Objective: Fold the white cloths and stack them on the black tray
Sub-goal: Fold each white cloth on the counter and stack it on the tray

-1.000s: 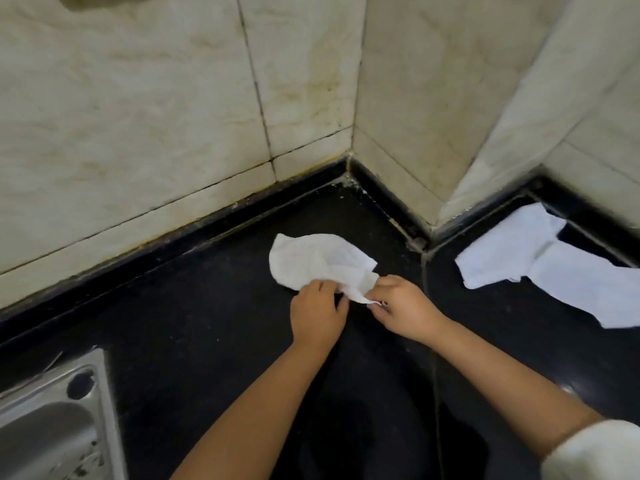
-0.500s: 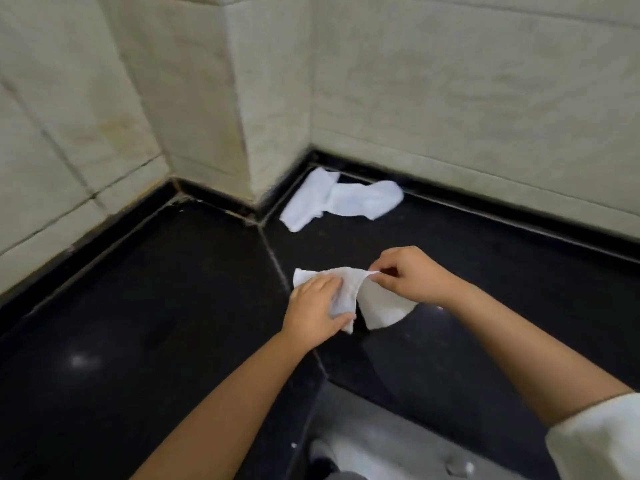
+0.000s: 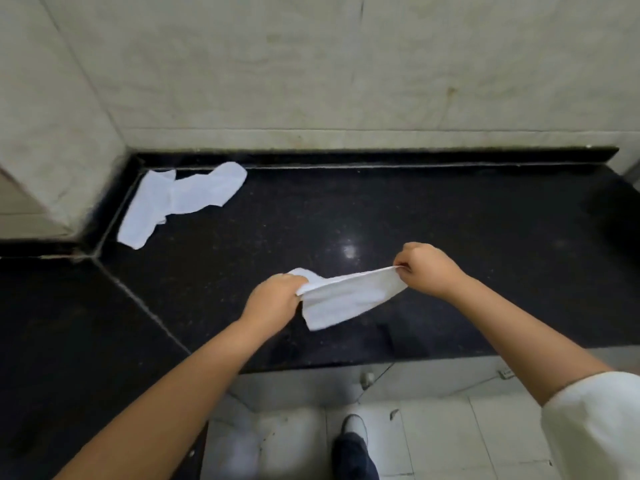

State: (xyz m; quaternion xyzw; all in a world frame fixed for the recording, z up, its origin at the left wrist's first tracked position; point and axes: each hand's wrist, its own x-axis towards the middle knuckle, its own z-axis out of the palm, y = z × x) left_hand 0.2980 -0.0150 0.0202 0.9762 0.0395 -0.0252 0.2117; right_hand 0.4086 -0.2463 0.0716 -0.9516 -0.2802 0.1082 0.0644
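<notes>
- Head view: left hand [image 3: 273,299] is curled tight round one end of a white cloth [image 3: 346,297], fingers closed on bunched fabric.
- Right hand [image 3: 424,268] pinches the opp. end of the same cloth betw. thumb & fingertips, rest of the fingers curled in.
- Cloth is pulled taut betw. both hands, held up off the black worktop [image 3: 415,209], near its front edge; lower part hangs in a slack fold.
- 2nd cloths [image 3: 183,199] lie crumpled & unfolded on the worktop at back left, touching the raised black edge by the wall corner, well apart from the hands. Looks like two overlapping pieces, can't tell for sure.
- Pale marble wall [image 3: 311,81] runs behind the worktop.
- White sleeve [image 3: 595,427] on the right arm at bottom right.
- Below the worktop edge: light tiled floor [image 3: 450,445], a shoe [image 3: 355,426] w/ dark trouser leg.
</notes>
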